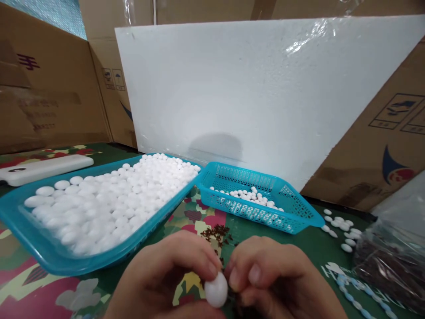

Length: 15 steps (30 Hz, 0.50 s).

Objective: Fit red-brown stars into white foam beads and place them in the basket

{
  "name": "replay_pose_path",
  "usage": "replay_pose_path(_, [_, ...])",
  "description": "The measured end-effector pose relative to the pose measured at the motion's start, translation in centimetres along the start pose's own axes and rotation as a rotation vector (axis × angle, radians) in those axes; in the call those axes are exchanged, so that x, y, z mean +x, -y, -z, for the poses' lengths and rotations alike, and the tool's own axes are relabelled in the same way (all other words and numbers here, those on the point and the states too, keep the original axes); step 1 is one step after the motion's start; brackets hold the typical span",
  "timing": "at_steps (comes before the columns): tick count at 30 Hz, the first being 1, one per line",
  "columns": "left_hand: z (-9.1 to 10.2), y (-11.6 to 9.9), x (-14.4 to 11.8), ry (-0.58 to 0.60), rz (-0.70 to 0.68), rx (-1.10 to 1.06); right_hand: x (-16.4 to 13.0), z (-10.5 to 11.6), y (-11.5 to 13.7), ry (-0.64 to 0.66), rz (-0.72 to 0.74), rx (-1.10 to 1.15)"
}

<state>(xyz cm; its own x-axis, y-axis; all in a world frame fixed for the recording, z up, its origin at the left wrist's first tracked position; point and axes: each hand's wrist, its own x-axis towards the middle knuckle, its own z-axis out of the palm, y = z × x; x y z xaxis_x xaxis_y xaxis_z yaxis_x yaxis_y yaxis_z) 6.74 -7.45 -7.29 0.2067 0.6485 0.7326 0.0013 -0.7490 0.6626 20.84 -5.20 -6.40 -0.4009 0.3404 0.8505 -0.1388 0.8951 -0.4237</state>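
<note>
White and smooth, a small oval capsule (216, 290) sits pinched at the near edge of the table (312, 248), low in the middle of the view. The left hand (166, 279) curls in from the lower left, knuckles up, its thumb and forefinger closed on the capsule's upper left side. The right hand (279, 283) comes in from the lower right, fingers bent and bunched, thumbnail facing up, fingertips drawn close together just beside the capsule; whether they touch it or pinch something small cannot be told.

Just beyond the hands lies a little scatter of brown seeds (217, 232) on the patterned cloth, with bare cloth around it. Toward the left edge a blue tray (49, 261) heaped with white capsules juts out, its near corner close to the left wrist. Behind the seeds a blue mesh basket (292, 223) holds a thin layer of capsules. A few loose white capsules (341, 230) lie toward the right edge, near a clear bag of brown seeds (392, 261). A white foam board (259, 93) and cardboard boxes (381, 146) wall off the far edge.
</note>
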Motion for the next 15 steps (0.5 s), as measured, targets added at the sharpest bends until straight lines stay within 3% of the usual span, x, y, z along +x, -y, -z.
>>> replay_pose_path(7, [0.4, -0.4, 0.1, 0.003, -0.111, 0.152, -0.3, -0.1, -0.1, -0.031, 0.055, -0.015])
replay_pose_path(10, [0.3, -0.3, -0.1, -0.007, -0.117, 0.137, 0.2, -0.2, 0.1, -0.067, 0.151, -0.099])
replay_pose_path(15, [0.0, 0.2, -0.6, -0.028, -0.140, 0.178, 0.8, -0.3, 0.5, 0.092, 0.303, -0.337])
